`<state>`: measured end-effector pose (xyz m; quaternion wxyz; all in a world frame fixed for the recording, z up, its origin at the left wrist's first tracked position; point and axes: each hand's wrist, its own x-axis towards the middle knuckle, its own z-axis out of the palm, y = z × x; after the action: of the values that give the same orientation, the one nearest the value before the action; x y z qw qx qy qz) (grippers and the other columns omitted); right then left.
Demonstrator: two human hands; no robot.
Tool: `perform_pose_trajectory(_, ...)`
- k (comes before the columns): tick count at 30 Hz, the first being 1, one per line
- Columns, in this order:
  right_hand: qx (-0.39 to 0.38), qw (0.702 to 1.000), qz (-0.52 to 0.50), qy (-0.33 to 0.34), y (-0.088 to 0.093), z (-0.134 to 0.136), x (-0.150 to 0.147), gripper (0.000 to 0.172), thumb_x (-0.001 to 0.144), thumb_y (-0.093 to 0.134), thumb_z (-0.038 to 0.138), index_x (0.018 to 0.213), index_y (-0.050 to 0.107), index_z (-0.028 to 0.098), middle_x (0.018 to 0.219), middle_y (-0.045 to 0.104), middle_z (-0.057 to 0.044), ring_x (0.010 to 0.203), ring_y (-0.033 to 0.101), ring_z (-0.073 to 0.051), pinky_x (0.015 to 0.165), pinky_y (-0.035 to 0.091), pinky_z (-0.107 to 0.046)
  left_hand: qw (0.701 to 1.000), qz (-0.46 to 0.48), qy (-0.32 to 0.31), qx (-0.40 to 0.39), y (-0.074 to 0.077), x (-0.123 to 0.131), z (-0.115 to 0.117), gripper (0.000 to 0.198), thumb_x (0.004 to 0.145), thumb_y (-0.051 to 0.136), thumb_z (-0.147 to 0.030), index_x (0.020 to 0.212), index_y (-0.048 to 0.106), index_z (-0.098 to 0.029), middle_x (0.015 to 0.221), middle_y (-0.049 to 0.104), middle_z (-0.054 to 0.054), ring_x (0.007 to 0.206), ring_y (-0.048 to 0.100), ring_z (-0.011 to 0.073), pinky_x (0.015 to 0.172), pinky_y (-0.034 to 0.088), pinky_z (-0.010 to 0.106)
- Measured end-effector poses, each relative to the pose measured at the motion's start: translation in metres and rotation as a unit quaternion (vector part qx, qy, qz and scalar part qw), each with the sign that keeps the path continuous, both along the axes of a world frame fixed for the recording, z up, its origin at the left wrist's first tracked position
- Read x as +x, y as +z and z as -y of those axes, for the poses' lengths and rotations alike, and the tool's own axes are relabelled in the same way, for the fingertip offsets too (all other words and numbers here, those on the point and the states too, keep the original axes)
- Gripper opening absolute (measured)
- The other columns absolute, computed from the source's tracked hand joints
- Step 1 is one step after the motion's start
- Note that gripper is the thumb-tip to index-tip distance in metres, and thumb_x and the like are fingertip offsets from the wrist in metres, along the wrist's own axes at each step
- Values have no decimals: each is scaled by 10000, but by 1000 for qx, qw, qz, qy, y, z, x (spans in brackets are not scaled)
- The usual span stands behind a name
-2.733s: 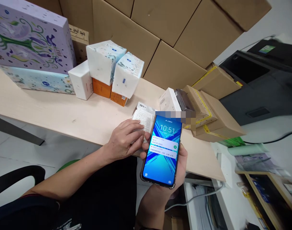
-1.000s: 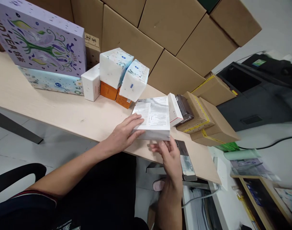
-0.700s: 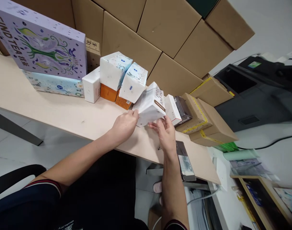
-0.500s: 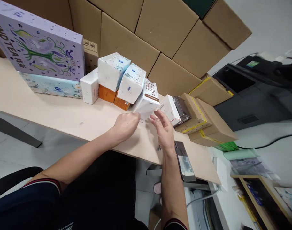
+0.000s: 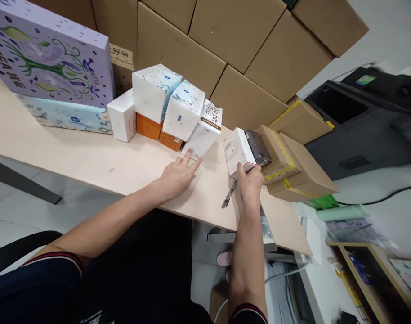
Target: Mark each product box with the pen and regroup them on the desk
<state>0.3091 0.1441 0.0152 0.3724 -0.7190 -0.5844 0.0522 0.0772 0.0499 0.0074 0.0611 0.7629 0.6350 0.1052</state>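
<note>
Our right hand [image 5: 251,184] gripped the power-bank box [image 5: 238,150], left hand [image 5: 177,177] splayed, empty; tugging risked toppling the dark box [image 5: 259,148] at right.

The right hand [image 5: 252,185] no longer holds the phone [image 5: 267,230], which now lies partly hidden beneath its forearm; instead it grips the near end of the power bank box [image 5: 237,152]. The left hand [image 5: 176,177] uncurls from a fist, fingers extended. The white box [image 5: 201,137], earlier flat under the left hand, stands just beyond its fingertips. More of the pen [image 5: 229,194] shows just left of the right hand.
</note>
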Motion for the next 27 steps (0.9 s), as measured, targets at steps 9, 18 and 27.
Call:
perform_pose_trajectory(9,179,943,-280,23,7,91,18,389,892,602,538,1106,606,212,826,639,-4,561,554,-162,555,501,-327,958,228,-29,171,-21,-19,11,396,1047,442,-225,1393,618,-144,1386,677,172,1266,646,311,1101,534,509)
perform_pose_trajectory(18,3,885,-407,225,-27,117,1,464,883,692,524,1211,747,200,1073,798,-95,1022,739,-298,913,594,-459,745,660,32,93,-29,-42,35,594,1023,478,-634,1403,592,-192,1181,756,123,1056,741,262,838,608,364)
perform_pose_trajectory(27,28,893,-423,154,-44,106,-25,569,840,765,547,1275,705,185,1067,809,-101,963,739,-220,842,591,-370,760,642,74,69,-30,-44,35,611,951,646,-486,1463,509,-183,1225,736,132,955,724,225,767,599,336)
